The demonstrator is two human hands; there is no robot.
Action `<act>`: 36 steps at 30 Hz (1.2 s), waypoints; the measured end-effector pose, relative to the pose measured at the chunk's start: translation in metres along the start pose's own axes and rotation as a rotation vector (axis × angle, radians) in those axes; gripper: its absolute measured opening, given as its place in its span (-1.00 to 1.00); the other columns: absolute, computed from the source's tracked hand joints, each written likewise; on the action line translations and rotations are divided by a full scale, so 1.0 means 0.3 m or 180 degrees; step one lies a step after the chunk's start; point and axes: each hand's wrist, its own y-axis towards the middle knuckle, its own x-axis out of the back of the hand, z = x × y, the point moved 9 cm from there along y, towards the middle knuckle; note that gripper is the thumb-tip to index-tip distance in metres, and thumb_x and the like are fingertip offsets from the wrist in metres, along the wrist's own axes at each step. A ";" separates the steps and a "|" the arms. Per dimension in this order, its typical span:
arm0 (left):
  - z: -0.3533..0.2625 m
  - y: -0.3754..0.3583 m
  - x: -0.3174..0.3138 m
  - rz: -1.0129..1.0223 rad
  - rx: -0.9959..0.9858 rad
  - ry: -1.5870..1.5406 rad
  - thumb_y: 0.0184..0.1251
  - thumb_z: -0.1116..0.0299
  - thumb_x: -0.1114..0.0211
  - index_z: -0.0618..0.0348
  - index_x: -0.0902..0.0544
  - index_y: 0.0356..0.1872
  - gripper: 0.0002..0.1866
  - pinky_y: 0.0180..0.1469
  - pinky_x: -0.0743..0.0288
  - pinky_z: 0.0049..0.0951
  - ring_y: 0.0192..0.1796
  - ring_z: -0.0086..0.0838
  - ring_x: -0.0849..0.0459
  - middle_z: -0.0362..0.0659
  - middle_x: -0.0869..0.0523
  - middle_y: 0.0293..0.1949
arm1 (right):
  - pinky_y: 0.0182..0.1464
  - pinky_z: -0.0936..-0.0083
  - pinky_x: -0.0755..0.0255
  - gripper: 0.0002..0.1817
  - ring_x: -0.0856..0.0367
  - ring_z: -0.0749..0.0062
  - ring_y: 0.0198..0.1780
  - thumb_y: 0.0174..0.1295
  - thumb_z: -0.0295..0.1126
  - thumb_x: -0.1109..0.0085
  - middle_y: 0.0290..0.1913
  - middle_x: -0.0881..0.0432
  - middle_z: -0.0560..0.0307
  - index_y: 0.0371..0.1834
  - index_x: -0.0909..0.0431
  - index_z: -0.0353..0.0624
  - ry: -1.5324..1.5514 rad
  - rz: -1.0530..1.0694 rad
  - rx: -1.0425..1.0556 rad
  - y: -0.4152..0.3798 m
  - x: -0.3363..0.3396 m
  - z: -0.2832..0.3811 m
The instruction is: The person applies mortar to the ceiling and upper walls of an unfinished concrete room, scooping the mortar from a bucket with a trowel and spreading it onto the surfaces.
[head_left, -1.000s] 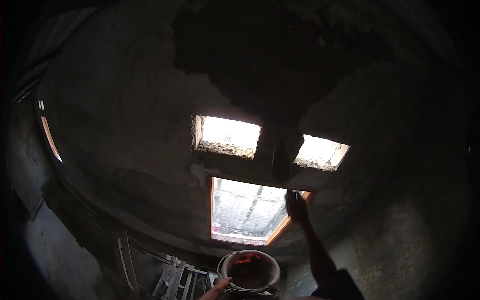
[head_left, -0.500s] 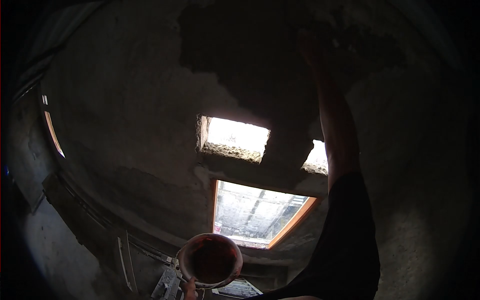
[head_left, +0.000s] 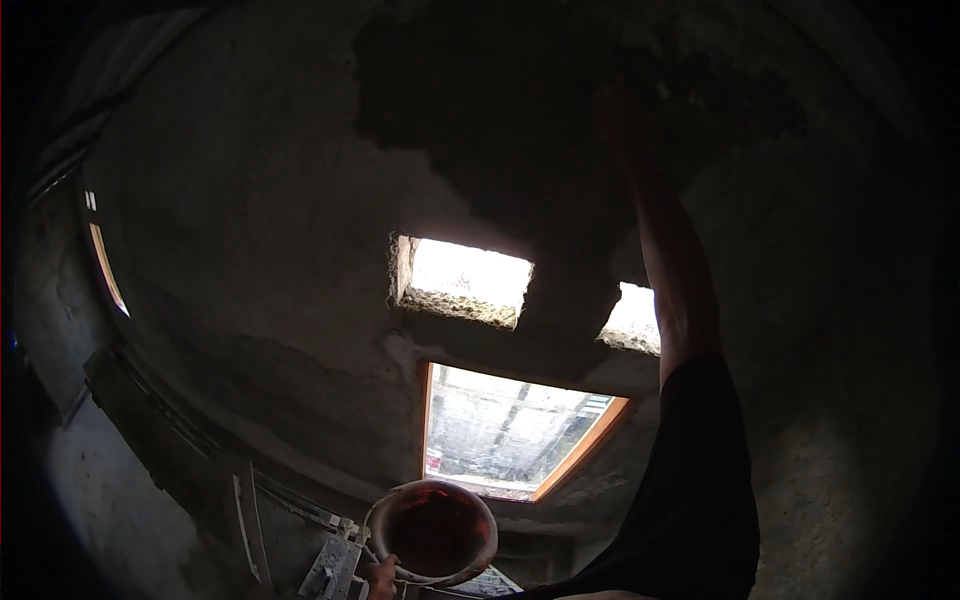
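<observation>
My left hand is low in the view, its fingers closed on the rim of a round bucket. The bucket is tipped so that its dark, reddish inside shows; I cannot make out what is in it. My right arm stretches high up the wall, with a dark sleeve at its upper part. At its end, my right hand is against or close to a dark, damp-looking patch on the wall. Deep shadow hides its fingers and anything in them.
Two rough-edged openings, a left one and a right one, let in bright light. Below them is a window with an orange-brown frame. A grey-smeared metal piece and a leaning strip are at lower left.
The bucket and my left hand have shifted slightly, the bucket to the right and down. My right arm has stayed almost in place, the hand a little lower.
</observation>
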 end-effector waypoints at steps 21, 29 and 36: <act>-0.076 -0.099 -0.068 0.0389 -0.0184 0.0336 -0.36 0.29 -0.40 0.59 -0.41 -0.16 -0.33 -0.19 -0.47 -0.32 -0.25 -0.23 -0.59 0.12 -0.57 -0.22 | 0.09 0.03 -0.30 -0.69 -0.44 0.07 0.06 0.23 -0.27 0.09 -0.02 -0.51 -0.03 -0.03 -0.50 -0.09 0.0004 0.1020 0.0177 0.055 0.145 0.045; -0.083 -0.084 -0.051 0.0293 -0.0302 0.0374 -0.39 0.24 -0.40 0.64 -0.41 -0.16 -0.27 -0.05 -0.40 -0.33 -0.12 -0.20 -0.55 0.20 -0.55 -0.15 | 0.06 0.13 -0.34 -0.69 -0.47 0.09 0.01 0.24 -0.25 0.11 -0.05 -0.50 -0.11 -0.06 -0.48 -0.15 0.1076 0.1082 -0.0392 -0.031 0.154 0.038; -0.112 -0.146 -0.006 0.0344 -0.0209 0.0405 -0.39 0.25 -0.39 0.63 -0.44 -0.21 -0.32 -0.08 -0.42 -0.34 -0.17 -0.21 -0.57 0.18 -0.57 -0.19 | -0.07 0.19 -0.41 -0.64 -0.51 -0.07 -0.10 0.30 -0.17 0.18 -0.17 -0.54 -0.17 -0.06 -0.45 -0.21 0.1714 0.1233 -0.0700 -0.164 0.353 0.069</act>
